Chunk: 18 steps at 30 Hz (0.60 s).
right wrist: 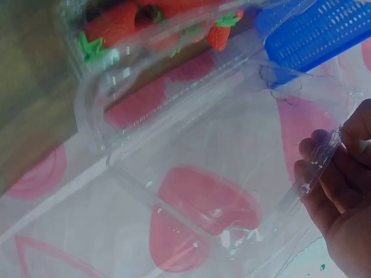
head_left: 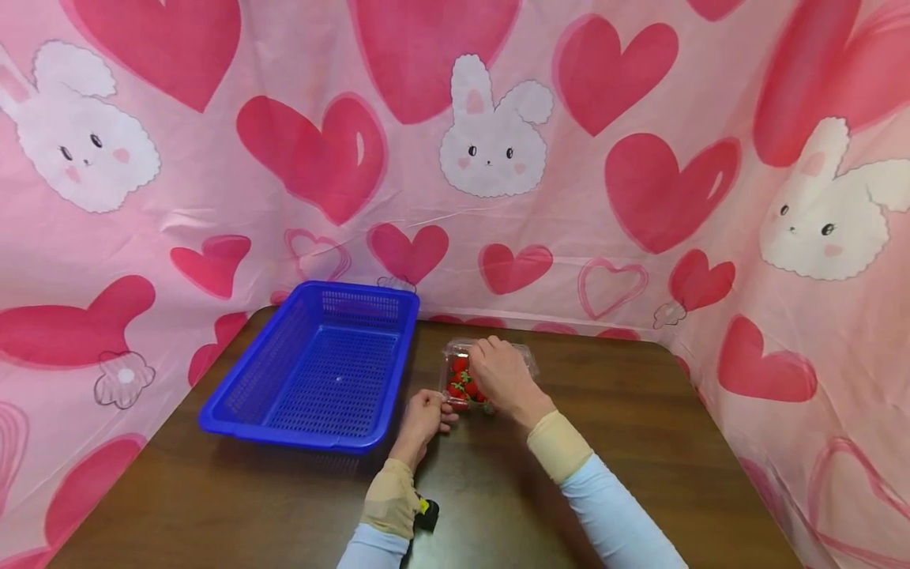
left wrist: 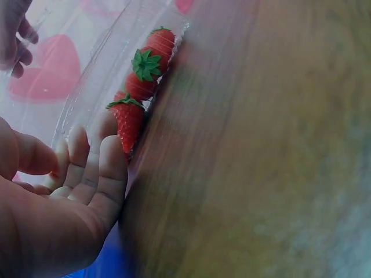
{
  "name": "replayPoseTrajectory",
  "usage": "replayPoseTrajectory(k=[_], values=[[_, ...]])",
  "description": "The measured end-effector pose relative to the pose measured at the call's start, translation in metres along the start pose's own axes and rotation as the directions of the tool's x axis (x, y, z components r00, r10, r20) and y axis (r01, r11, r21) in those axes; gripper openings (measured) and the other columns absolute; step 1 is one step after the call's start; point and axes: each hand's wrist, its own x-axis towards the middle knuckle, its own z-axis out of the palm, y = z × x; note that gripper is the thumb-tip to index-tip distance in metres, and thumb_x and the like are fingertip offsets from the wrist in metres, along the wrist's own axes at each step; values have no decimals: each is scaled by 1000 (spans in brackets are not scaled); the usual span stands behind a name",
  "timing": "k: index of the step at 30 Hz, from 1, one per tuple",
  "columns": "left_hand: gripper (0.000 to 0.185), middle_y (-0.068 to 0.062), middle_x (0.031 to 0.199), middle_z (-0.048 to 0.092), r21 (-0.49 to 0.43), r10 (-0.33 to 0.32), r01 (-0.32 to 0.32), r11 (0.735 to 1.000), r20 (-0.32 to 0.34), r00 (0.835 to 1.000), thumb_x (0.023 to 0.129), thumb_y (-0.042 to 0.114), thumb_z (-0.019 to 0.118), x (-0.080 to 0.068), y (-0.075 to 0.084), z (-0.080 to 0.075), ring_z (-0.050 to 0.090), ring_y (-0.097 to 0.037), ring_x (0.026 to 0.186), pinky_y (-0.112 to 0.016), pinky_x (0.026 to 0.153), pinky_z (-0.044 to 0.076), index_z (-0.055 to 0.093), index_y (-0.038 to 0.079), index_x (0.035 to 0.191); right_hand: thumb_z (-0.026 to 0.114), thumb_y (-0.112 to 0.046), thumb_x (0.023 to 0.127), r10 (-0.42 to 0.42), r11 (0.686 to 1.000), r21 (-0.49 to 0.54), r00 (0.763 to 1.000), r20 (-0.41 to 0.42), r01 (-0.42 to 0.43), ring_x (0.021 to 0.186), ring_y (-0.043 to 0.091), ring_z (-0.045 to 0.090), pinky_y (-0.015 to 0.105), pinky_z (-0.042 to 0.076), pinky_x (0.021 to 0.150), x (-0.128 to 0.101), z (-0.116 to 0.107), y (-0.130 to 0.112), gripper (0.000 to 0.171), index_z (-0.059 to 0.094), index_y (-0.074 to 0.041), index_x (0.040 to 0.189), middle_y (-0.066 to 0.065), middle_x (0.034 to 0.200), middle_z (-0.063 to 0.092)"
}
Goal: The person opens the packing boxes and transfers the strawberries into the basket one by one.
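Note:
Red strawberries with green leaf caps lie in a clear plastic clamshell box on the table. My left hand is at the box's near left corner, thumb and fingertips pinching its rim beside a strawberry. With the fingers curled over its edge, my right hand holds the hinged clear lid, which stands raised from the box. In the head view this hand covers part of the strawberries and the lid.
A blue perforated plastic basket stands left of the box on the brown wooden table. Behind and at both sides hangs a pink curtain with hearts and rabbits. A small black object is at my left wrist.

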Motion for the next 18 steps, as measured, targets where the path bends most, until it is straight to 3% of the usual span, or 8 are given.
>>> replayPoseTrajectory(k=[6, 13, 18], values=[[19, -20, 92, 68, -6, -3, 3, 1000, 4, 1000, 102, 7, 39, 1, 0, 0, 69, -14, 72, -28, 58, 54, 53, -5, 105, 73, -13, 82, -9, 1000, 7, 1000, -27, 9, 76, 25, 62, 34, 54, 66, 7, -2, 8, 14, 60, -7, 83, 7, 82, 67], [22, -16, 92, 68, 18, -19, 18, 1000, 34, 999, 102, 10, 37, -1, 2, 0, 67, -12, 71, -27, 61, 54, 51, -6, 109, 74, -12, 80, 6, 1000, 23, 999, -37, -5, 82, 25, 64, 34, 56, 71, 14, -4, 19, 15, 61, -7, 84, 7, 90, 71], [22, -15, 89, 67, 25, -5, 4, 1000, 31, 1000, 101, 9, 36, -3, 3, -1, 65, -13, 71, -27, 61, 54, 51, -5, 107, 71, -10, 82, 4, 1000, 30, 998, -67, -2, 81, 27, 65, 37, 56, 71, 25, -5, 27, 11, 61, -7, 83, 8, 84, 69]])
